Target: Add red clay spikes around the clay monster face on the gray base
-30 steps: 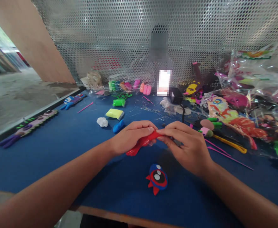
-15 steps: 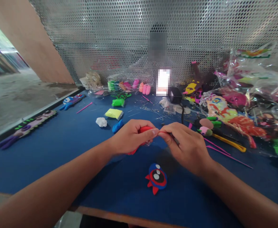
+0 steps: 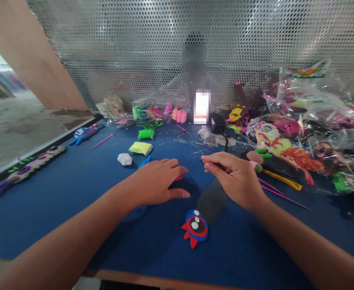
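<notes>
My left hand [image 3: 161, 183] is open over the blue tabletop, thumb and fingers apart. Red clay [image 3: 178, 177] shows behind its fingers, mostly hidden. Thumb and fingers of my right hand [image 3: 232, 175] are pinched together, and a small bit of red clay [image 3: 203, 158] peeks out at their tips. Nearer to me on the table lies a blue and red clay eye figure [image 3: 196, 227] with a black pupil, white dots and red spikes. Just beyond my left hand are blue clay [image 3: 145, 161], a white clay lump [image 3: 124, 159] and a yellow clay packet [image 3: 140, 148].
Scattered pins [image 3: 191, 144] and a black box-shaped object [image 3: 217, 123] lie beyond my hands. At right are pink sticks [image 3: 285, 197], a yellow tool [image 3: 282, 179] and bagged clay pieces [image 3: 291, 141]. Decorated clay strips [image 3: 28, 167] line the left edge. A perforated metal sheet [image 3: 128, 40] stands behind.
My hands have moved apart. The left has let go of the red clay and opened; the right stays pinched, with a small red bit at its tips. The view has shifted slightly.
</notes>
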Tool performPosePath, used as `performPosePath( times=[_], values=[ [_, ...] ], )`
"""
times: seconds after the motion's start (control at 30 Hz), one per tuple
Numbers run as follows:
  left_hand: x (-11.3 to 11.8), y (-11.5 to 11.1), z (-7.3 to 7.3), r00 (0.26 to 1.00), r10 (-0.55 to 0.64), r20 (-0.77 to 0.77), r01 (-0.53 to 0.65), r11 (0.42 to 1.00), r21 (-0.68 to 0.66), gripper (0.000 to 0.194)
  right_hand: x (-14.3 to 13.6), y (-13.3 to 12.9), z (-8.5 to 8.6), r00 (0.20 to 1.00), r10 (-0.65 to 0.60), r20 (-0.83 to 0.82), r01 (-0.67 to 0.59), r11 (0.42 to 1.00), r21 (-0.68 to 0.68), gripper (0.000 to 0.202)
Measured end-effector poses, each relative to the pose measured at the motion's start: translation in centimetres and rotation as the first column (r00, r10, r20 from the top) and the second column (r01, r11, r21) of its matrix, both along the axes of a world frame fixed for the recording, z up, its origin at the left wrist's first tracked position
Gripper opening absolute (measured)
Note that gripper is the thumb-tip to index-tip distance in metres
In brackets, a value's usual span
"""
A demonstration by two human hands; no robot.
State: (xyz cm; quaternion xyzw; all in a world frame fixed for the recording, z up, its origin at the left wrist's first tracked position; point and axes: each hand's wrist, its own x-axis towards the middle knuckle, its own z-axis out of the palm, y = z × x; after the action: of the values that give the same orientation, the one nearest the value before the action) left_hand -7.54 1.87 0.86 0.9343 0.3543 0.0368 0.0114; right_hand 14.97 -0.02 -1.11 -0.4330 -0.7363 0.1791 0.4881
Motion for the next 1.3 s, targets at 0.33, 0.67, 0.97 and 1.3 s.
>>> performPosePath(
  times=[0.33,0.67,0.97,1.3],
  values=[
    [0.9,-0.4,0.2,0.847,-0.144,0.512,0.089,0.987,0.130,0.025,-1.2,-0.5,0.3,0.938,0.100,-0.332,-0.246,0.867,-0.434,0.016],
    [1.8,-1.0,-0.5,0.687,-0.231,0.689,0.120,0.971,0.206,0.012,-2.0,-1.0,-0.5,0.866,0.102,-0.490,-0.375,0.781,-0.499,0.029],
    [1.5,-0.4,-0.7,0.685,-0.227,0.693,0.078,0.968,0.240,0.015,-1.8,-1.2,-0.1,0.769,0.172,-0.616,-0.537,0.697,-0.476,0.018],
    [1.5,-0.4,-0.1,0.706,-0.212,0.676,0.086,0.973,0.215,0.008,-2.0,-1.1,0.1,0.833,0.158,-0.531,-0.433,0.783,-0.447,0.019]
  ],
)
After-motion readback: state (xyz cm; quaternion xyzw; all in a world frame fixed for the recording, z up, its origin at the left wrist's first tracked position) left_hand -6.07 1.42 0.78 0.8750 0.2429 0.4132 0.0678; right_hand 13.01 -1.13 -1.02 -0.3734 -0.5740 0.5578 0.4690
